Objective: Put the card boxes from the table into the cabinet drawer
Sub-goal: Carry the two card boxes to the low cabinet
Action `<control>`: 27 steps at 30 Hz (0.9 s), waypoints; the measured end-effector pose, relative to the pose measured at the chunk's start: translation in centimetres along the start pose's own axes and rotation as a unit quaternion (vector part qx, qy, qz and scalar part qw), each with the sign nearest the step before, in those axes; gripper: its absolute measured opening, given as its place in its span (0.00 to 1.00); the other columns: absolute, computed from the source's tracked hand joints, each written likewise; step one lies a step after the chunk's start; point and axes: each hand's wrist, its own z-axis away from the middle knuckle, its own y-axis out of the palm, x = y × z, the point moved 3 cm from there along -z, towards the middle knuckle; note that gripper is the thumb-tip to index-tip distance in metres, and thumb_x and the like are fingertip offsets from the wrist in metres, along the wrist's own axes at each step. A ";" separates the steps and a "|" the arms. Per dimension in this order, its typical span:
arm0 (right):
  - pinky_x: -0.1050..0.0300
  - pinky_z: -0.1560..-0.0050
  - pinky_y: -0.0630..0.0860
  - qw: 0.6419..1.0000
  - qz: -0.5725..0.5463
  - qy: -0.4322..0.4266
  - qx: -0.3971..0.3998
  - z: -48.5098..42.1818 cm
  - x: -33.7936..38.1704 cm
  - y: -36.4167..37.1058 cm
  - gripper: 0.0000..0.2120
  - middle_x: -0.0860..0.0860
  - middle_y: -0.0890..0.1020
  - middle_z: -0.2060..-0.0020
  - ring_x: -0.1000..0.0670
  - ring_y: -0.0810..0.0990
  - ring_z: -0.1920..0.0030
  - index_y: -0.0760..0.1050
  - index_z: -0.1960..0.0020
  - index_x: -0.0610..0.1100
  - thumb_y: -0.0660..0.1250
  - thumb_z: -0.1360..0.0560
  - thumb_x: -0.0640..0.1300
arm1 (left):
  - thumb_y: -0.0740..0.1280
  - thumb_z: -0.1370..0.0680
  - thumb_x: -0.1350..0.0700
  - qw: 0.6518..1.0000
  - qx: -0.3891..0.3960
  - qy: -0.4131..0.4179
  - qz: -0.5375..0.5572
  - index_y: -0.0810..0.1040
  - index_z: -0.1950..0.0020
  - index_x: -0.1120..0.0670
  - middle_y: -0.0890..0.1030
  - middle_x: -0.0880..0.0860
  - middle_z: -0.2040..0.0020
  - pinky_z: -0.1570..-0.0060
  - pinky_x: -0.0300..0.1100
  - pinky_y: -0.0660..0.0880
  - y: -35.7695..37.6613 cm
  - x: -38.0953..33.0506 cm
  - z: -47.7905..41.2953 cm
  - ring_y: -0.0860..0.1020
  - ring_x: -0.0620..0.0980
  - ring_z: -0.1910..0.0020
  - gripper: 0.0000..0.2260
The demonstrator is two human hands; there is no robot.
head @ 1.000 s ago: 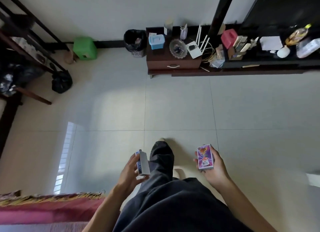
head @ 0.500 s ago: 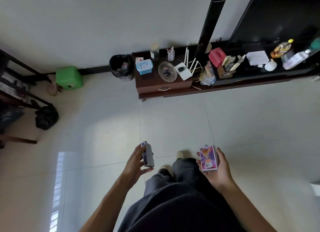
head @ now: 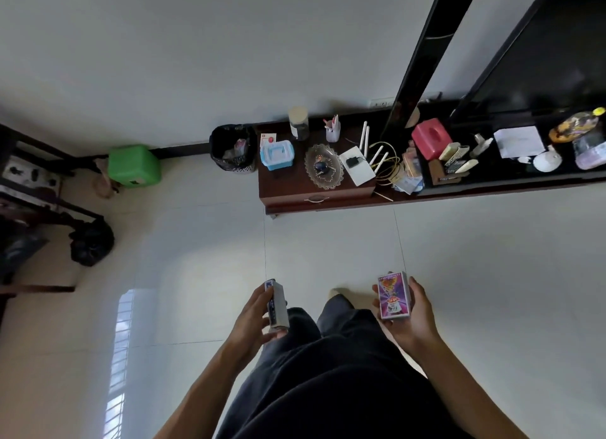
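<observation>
My left hand (head: 254, 317) grips a blue and grey card box (head: 277, 304) edge-up at waist height. In my right hand (head: 411, 317) lies a purple card box (head: 393, 295), its picture side facing up. Ahead across the tiled floor stands a low dark wooden cabinet (head: 288, 183). Its drawer (head: 316, 200) with a metal handle is shut. Both hands are well short of the cabinet.
On the cabinet top sit a blue plastic case (head: 276, 154), a glass dish (head: 324, 166) and a white router (head: 357, 165). A black bin (head: 233, 148) and a green stool (head: 134, 166) stand to its left, a cluttered black shelf (head: 511, 179) to its right. My dark trousers (head: 328, 373) fill the bottom.
The view has tilted up and moved towards the cabinet, which now sits lower in frame. Both hands still hold their boxes in the same way.
</observation>
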 end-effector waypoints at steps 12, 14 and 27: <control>0.51 0.58 0.78 0.998 0.058 0.031 0.012 -7.7 7.2 11.0 0.25 0.40 0.85 0.50 0.45 0.84 0.60 0.80 0.37 0.42 0.58 0.19 0.59 | 0.63 0.21 0.44 0.994 -0.004 -0.048 0.094 0.72 0.31 0.48 0.75 0.60 0.36 0.50 0.56 0.81 0.1 -10.4 -7.9 0.76 0.63 0.38 0.19; 0.51 0.63 0.78 0.997 0.069 0.037 0.004 -8.8 7.6 12.5 0.24 0.41 0.85 0.52 0.45 0.83 0.61 0.79 0.38 0.40 0.58 0.19 0.59 | 0.63 0.20 0.43 0.995 0.003 -0.055 0.085 0.71 0.31 0.47 0.75 0.60 0.36 0.55 0.53 0.82 0.1 -12.3 -9.5 0.77 0.63 0.39 0.19; 0.51 0.55 0.80 0.999 0.022 0.049 0.005 -18.9 14.2 18.5 0.22 0.41 0.85 0.50 0.45 0.86 0.58 0.83 0.42 0.41 0.60 0.26 0.53 | 0.62 0.20 0.43 0.995 -0.001 -0.055 0.088 0.74 0.33 0.51 0.87 0.53 0.53 0.56 0.51 0.82 3.7 -20.2 -20.2 0.82 0.56 0.49 0.20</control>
